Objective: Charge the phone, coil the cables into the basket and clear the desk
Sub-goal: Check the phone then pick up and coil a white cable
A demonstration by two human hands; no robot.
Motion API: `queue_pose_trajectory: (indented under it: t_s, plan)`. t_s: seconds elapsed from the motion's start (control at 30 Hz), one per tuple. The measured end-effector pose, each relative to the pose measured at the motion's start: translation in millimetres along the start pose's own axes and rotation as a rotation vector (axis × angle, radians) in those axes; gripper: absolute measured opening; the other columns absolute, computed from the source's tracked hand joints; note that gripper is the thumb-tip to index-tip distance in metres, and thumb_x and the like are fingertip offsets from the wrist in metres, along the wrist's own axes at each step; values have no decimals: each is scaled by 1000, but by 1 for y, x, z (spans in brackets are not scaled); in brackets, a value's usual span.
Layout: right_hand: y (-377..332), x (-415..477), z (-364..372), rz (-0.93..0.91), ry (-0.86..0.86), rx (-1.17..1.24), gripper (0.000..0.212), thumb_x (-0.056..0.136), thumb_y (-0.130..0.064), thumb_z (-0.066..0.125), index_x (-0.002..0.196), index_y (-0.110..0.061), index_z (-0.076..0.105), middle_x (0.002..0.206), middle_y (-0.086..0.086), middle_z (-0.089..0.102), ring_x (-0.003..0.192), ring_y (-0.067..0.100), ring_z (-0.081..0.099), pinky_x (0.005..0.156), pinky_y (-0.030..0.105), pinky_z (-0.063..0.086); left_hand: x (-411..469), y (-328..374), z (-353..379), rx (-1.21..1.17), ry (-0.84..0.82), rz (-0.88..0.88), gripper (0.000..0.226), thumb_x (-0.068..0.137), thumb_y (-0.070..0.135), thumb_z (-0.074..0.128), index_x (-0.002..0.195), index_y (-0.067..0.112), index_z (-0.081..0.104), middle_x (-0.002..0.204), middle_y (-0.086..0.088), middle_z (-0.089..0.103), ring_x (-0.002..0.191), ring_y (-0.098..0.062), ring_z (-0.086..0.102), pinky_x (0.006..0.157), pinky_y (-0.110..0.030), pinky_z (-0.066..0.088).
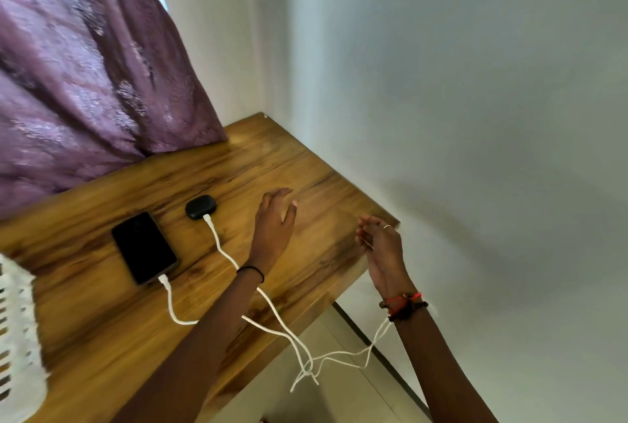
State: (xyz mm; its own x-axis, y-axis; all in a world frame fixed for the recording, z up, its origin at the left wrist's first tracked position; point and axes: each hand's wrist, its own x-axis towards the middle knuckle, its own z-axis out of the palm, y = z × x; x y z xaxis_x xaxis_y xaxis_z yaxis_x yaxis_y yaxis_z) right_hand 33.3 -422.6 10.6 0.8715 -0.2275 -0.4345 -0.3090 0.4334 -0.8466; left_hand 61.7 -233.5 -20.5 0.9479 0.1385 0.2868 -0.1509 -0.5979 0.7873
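Phone point(144, 247) lies flat, screen dark, on the left part of the tabletop point(316, 181), with a white phone cable point(171, 307) plugged into its near end; whether it is drawing charge cannot be told. A black earbud case point(201, 206) sits just beyond the phone, apart from it, with a second white cable point(221, 246) plugged in. Both leads run toward the near edge, pass under the left forearm and hang off the tabletop in a loose tangle above the floor, one strand rising toward the right wrist; where they end is hidden. Left hand point(275, 218) hovers over bare wood right of the case, its fingers point(282, 192) extended and relaxed, holding nothing. Right hand point(380, 246) is at the tabletop's right edge, its fingers point(365, 220) loosely spread, with no grip seen. White basket point(17, 337) stands at the far left edge and only part of it is in view. Judgement: plugging-in appears done, and the hands seem to be between steps. Coiling is not begun, and the tangle will need separating before it goes into the basket.
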Motion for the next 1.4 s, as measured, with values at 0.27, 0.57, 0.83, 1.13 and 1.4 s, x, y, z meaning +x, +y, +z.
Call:
queue_pose_trajectory:
  t_s: [0.27, 0.57, 0.83, 1.13, 1.4]
  plan:
    - [22, 1, 104, 36, -204, -116, 16, 89, 2, 51, 89, -10, 62, 77, 3, 60, 66, 12, 53, 60, 23, 42, 3, -46, -79, -33, 261, -110, 30, 96, 20, 48, 125, 17, 54, 129, -3, 50, 123, -15, 46, 105, -22, 32]
    - [84, -2, 223, 119, -519, -392, 17, 91, 4, 47, 98, 1, 62, 76, 7, 59, 63, 14, 54, 54, 18, 48, -6, -107, -140, 12, 413, -324, 33, 94, 8, 47, 126, 14, 53, 131, -3, 45, 125, -16, 43, 106, -23, 29]
    - [143, 3, 275, -56, -666, -957, 22, 93, -6, 43, 106, -9, 61, 102, 7, 62, 93, 21, 61, 84, 36, 52, -22, -146, -169, 174, 498, -584, 40, 89, 1, 51, 129, 7, 48, 135, -16, 37, 127, -30, 35, 107, -34, 30]
    - [162, 1, 297, -205, -761, -1267, 17, 97, -18, 42, 100, -7, 55, 90, 8, 58, 60, 5, 47, 45, 16, 32, -38, -157, -177, 234, 463, -828, 44, 93, 25, 55, 128, 0, 45, 136, -22, 35, 128, -36, 33, 109, -42, 31]
    - [163, -3, 302, -161, -790, -1307, 30, 92, -5, 40, 64, -14, 38, 68, -1, 43, 57, 7, 40, 47, 19, 27, -41, -156, -178, 44, 504, -846, 30, 100, 13, 36, 124, 4, 52, 136, -17, 36, 127, -31, 36, 107, -36, 31]
